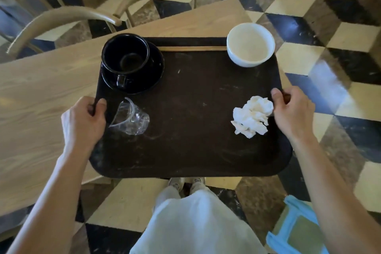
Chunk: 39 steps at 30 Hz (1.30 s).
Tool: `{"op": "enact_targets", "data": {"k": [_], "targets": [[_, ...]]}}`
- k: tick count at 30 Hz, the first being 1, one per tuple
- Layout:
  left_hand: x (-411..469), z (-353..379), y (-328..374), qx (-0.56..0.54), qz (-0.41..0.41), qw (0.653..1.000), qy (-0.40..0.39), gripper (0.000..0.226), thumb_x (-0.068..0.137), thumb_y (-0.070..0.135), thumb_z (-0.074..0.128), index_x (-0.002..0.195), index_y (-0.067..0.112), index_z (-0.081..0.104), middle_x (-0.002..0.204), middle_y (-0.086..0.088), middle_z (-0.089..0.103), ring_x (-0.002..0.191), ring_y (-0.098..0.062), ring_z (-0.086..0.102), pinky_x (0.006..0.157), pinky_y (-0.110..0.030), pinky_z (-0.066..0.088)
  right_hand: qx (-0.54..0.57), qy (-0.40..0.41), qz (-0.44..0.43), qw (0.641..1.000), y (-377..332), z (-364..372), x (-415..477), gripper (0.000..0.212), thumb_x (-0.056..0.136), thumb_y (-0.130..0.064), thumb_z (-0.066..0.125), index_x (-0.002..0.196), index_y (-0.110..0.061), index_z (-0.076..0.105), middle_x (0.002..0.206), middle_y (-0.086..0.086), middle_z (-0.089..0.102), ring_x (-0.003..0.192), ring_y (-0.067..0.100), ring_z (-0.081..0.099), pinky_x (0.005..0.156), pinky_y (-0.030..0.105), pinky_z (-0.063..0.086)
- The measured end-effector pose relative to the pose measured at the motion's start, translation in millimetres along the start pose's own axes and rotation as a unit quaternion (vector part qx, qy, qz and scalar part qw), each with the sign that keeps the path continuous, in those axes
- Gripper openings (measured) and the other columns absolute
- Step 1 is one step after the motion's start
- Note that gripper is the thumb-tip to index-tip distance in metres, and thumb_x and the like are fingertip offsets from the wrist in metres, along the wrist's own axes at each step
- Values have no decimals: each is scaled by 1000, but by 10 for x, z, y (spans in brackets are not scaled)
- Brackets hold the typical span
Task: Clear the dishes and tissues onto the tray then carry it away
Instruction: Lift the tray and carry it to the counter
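A dark brown tray fills the middle of the view, partly over a wooden table and partly past its edge. My left hand grips its left rim and my right hand grips its right rim. On the tray stand a black cup on a black saucer at the far left, and a white bowl at the far right. Wooden chopsticks lie along the far rim. A crushed clear plastic cup lies near my left hand, and a crumpled white tissue near my right.
The wooden table extends to the left and behind the tray. Two curved wooden chair backs stand beyond it. A checkered tile floor surrounds everything. A blue and green stool sits at my lower right, near my feet.
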<state>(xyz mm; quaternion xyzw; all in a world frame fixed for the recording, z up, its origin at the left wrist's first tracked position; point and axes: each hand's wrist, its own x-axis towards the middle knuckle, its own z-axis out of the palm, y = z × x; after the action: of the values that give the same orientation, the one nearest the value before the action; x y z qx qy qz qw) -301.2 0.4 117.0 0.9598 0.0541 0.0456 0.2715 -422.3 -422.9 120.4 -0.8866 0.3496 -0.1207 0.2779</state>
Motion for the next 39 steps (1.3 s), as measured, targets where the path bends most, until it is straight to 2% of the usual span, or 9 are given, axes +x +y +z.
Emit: {"op": "enact_targets", "data": {"k": [4, 14, 20, 26, 31, 36, 39], "targets": [[-19, -60, 151, 4, 45, 998, -41, 30, 99, 35, 55, 85, 9, 61, 68, -10, 61, 69, -35, 53, 65, -38, 37, -17, 26, 38, 999, 128, -265, -382, 33, 101, -34, 52, 107, -2, 60, 90, 3, 55, 85, 21, 48, 76, 30, 31], [69, -3, 470, 3, 159, 978, -136, 28, 99, 38, 53, 88, 14, 63, 68, -2, 59, 65, -23, 49, 63, -35, 34, -33, 106, 187, 976, 422, -615, -1469, 33, 101, -37, 52, 105, -6, 61, 89, 2, 55, 85, 20, 48, 77, 32, 33], [36, 133, 643, -1, 249, 953, -171, 32, 99, 37, 54, 83, 10, 61, 69, -10, 61, 65, -29, 52, 63, -36, 36, -38, 161, 266, 950, 523, -780, -2110, 34, 100, -38, 52, 106, -7, 63, 89, 0, 56, 86, 19, 48, 78, 33, 34], [-179, 212, 933, -18, 311, 923, -227, 33, 99, 33, 56, 82, 5, 60, 68, -13, 60, 66, -34, 54, 61, -38, 37, -39, 200, 331, 921, 675, -939, -2688, 34, 100, -42, 51, 104, -10, 62, 91, 4, 63, 85, 23, 56, 76, 40, 46], [-450, 290, 1252, -21, 351, 901, -253, 32, 100, 32, 55, 83, 5, 60, 67, -13, 60, 65, -29, 49, 65, -36, 33, -34, 230, 371, 899, 743, -1098, -3096, 28, 101, -35, 53, 99, -9, 61, 89, 5, 61, 82, 22, 55, 75, 36, 40], [-787, 417, 1528, -25, 375, 886, -271, 33, 99, 35, 55, 83, 6, 60, 67, -9, 58, 65, -30, 50, 65, -37, 34, -30, 252, 409, 877, 878, -1335, -3436, 29, 101, -32, 53, 104, -4, 62, 92, 7, 61, 82, 20, 53, 75, 32, 35], [-1033, 475, 1693, -31, 392, 875, -283, 32, 99, 33, 56, 81, 7, 58, 64, -4, 55, 57, -21, 44, 62, -37, 33, -28, 268, 417, 868, 1014, -1487, -3623, 30, 101, -32, 54, 105, -4, 63, 96, 11, 66, 82, 21, 55, 75, 32, 35]]}}
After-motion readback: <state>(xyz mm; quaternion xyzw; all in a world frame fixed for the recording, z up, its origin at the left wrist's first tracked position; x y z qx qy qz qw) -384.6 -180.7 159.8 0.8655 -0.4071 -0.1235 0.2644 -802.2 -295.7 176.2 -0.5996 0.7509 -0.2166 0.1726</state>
